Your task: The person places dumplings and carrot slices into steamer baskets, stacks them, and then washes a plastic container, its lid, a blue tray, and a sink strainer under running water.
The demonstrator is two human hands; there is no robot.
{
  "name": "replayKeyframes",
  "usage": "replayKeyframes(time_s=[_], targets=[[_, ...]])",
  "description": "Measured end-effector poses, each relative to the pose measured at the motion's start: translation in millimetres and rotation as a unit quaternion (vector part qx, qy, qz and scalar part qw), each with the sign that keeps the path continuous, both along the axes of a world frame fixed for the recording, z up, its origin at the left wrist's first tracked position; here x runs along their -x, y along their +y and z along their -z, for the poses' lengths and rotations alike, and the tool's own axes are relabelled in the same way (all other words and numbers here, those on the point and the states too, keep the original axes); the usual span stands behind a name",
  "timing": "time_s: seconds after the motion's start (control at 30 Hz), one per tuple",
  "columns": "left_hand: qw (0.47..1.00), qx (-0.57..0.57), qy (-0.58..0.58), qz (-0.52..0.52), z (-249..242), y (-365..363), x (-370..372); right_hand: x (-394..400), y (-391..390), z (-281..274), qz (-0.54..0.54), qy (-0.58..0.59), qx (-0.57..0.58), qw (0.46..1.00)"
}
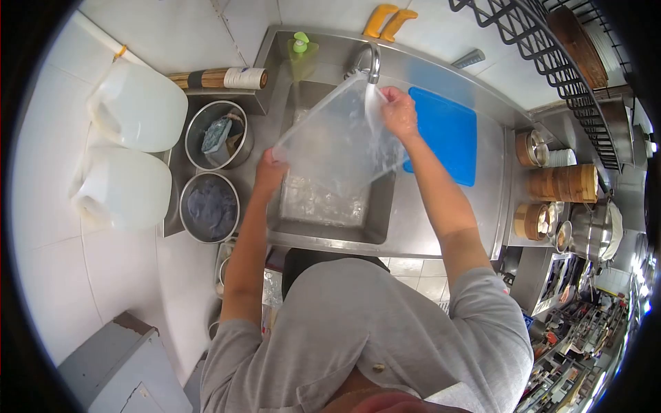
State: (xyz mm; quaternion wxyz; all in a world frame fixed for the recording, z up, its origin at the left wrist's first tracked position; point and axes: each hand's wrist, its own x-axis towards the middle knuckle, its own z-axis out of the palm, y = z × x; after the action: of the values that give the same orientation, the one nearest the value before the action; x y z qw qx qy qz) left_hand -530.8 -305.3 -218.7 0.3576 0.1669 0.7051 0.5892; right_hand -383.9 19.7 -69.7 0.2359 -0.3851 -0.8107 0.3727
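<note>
Over the sink point(385, 213), I hold a translucent plastic piece with straight edges point(337, 138), tilted under the tap point(374, 65). Whether it is a lid, a tub or a bag I cannot make out. My left hand point(270, 171) is closed on its left corner. My right hand point(399, 113) is closed at its upper right edge, near the spout. A whitish streak beside the right fingers looks like running water. Wet, shiny patches show on the sink floor beneath. Just right of my right hand lies a blue board point(447, 138) on the steel counter.
Two metal pots point(210, 206) stand left of the sink, near large white jugs point(138, 103). A green-topped bottle point(301, 51) and yellow handles point(389, 22) are at the back. Bamboo steamers point(561, 184) stand at the right, below a black wire rack point(523, 34).
</note>
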Motion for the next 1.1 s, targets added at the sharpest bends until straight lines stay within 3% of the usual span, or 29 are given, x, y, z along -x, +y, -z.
replayKeyframes(time_s=[0.03,0.17,0.2,0.27,0.3,0.33,0.37,0.43,0.5,0.57,0.6,0.63,0.7,0.77,0.8,0.83,0.87,0.9,1.0,1.03,1.1], targets=[[0.994,-0.049,-0.099,-0.006,3,-4,-3,-5,0,-5,0.007,-0.052,0.008,0.999],[0.979,0.044,-0.196,0.03,28,14,-31,-16,28,20,0.032,-0.194,0.013,0.981],[0.97,0.082,-0.224,0.04,53,20,-40,-26,45,34,-0.082,-0.26,-0.124,0.954],[0.939,0.019,-0.342,0.041,66,31,-57,-46,70,49,-0.295,-0.361,-0.377,0.8],[0.915,-0.012,-0.4,0.042,68,34,-64,-53,72,50,-0.197,-0.353,-0.183,0.896],[0.907,-0.005,-0.417,0.068,70,34,-66,-63,74,52,-0.087,-0.327,0.021,0.941],[0.897,0.0,-0.432,0.094,59,35,-66,-72,74,50,0.031,-0.283,0.222,0.933],[0.865,-0.022,-0.481,0.138,49,38,-67,-110,95,76,-0.019,-0.263,0.306,0.915],[0.821,-0.08,-0.539,0.171,46,38,-59,-123,93,75,-0.084,-0.314,0.306,0.895],[0.825,-0.083,-0.536,0.158,37,34,-47,-127,87,67,-0.164,-0.433,0.219,0.859],[0.828,-0.085,-0.533,0.15,23,32,-41,-127,85,62,-0.222,-0.422,0.195,0.857],[0.861,-0.072,-0.48,0.151,9,26,-36,-126,82,57,-0.281,-0.409,0.169,0.852],[0.918,-0.044,-0.367,0.146,-41,13,-24,-117,67,62,-0.262,-0.364,-0.002,0.894],[0.954,-0.026,-0.267,0.131,-79,-4,-8,-91,24,87,-0.082,-0.274,-0.278,0.917],[0.968,-0.016,-0.217,0.124,-96,-12,-3,-70,11,89,-0.096,-0.163,-0.261,0.947],[0.98,0.013,-0.16,0.113,-113,-14,3,-41,4,87,-0.109,-0.048,-0.243,0.963],[0.989,0.041,-0.103,0.102,-129,-14,8,-12,-11,77,-0.1,0.015,0.025,0.995],[0.992,0.071,-0.047,0.091,-144,-15,12,12,-25,67,-0.085,0.075,0.292,0.95],[0.967,0.156,0.151,0.129,-191,-10,9,54,-41,57,-0.016,0.121,0.429,0.895],[0.931,0.174,0.295,0.129,-193,-9,7,57,-40,51,-0.011,0.087,0.44,0.894],[0.796,0.203,0.557,0.124,-201,-7,-5,58,-41,36,-0.002,0.019,0.46,0.888]])
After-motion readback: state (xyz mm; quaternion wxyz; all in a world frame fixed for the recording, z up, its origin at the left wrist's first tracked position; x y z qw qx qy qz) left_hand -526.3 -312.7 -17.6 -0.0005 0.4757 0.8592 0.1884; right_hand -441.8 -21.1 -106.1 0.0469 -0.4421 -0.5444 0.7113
